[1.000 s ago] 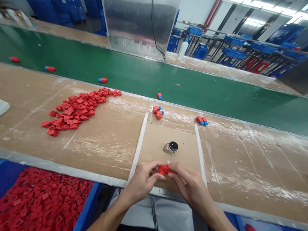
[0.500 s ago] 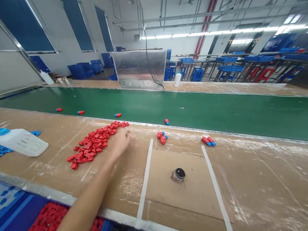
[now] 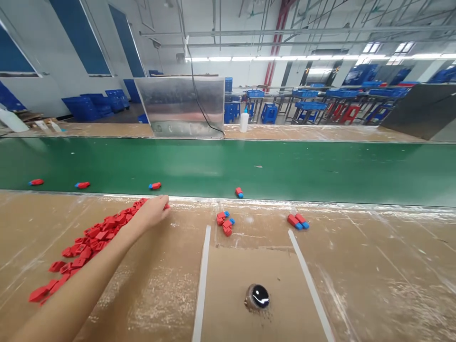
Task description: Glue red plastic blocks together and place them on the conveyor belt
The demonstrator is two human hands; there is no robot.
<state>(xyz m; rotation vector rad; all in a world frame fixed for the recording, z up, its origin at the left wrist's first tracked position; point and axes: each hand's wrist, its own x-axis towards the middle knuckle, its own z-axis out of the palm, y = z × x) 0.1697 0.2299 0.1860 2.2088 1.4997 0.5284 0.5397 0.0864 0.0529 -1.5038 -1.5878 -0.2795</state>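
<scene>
My left hand (image 3: 154, 212) reaches far out over the brown cardboard-covered bench (image 3: 356, 266), resting at the far end of a long pile of small red plastic parts (image 3: 96, 240). Its fingers curl down onto the parts near the belt edge; what they hold, if anything, is hidden. My right hand is out of view. Near the bench's far edge lie a cluster of red-and-blue assembled pieces (image 3: 224, 222) and a pair of them (image 3: 298, 221). A small round black-topped jar (image 3: 258, 296) stands between two white tape strips.
A green conveyor belt (image 3: 285, 168) runs behind the bench, carrying several red-and-blue pieces (image 3: 239, 192). Behind it stand a metal box (image 3: 180, 107) with a cable, a white squeeze bottle (image 3: 244, 121), and blue crates and stools.
Both hands were pinching a red part near the front edge; then the left hand went out to the red pile. The view has tilted up and the right hand has left the frame.
</scene>
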